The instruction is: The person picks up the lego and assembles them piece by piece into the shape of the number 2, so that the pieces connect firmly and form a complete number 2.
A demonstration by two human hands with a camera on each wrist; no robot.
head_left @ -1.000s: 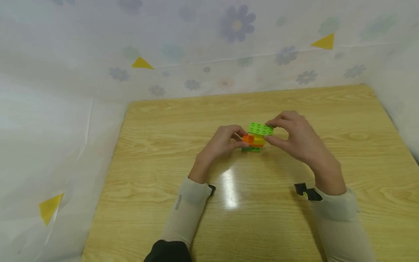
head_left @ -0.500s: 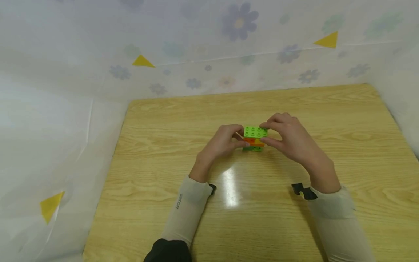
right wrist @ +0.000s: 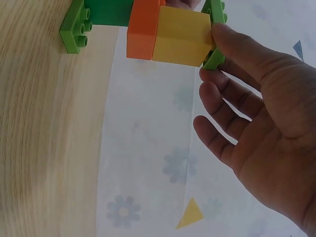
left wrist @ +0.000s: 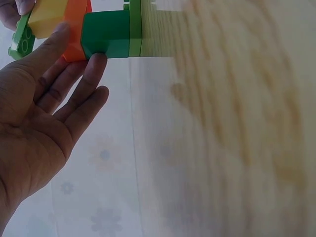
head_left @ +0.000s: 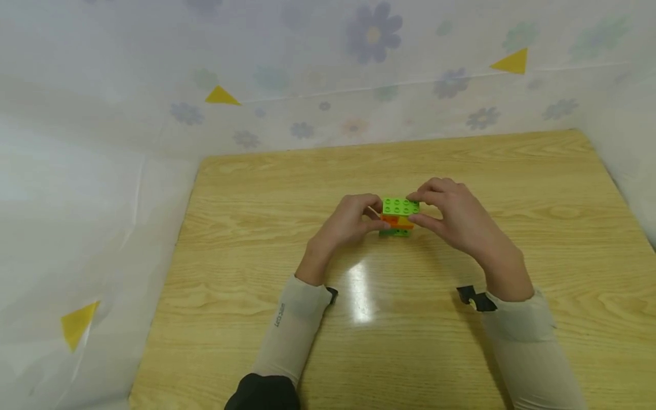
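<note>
Presently, item: a small brick stack point(head_left: 398, 218) standing on the wooden table point(head_left: 256, 245) near its middle, built from the bottom up of a light green base plate point(right wrist: 75, 28), a dark green brick point(left wrist: 106, 33), an orange brick point(right wrist: 142, 29), a yellow brick point(right wrist: 180, 35) and a light green top plate point(head_left: 401, 206). Left hand point(head_left: 348, 222): fingers curled against the stack's left side, gripping the lower bricks. Right hand point(head_left: 453, 213): thumb and fingers pinched on the top plate at its right end. Handling note, as a judgement: the plate seats best if pressed straight down and evenly over the studs, with the left hand bracing the lower bricks so the stack neither tips nor slides; a tilted press risks one corner staying proud.
</note>
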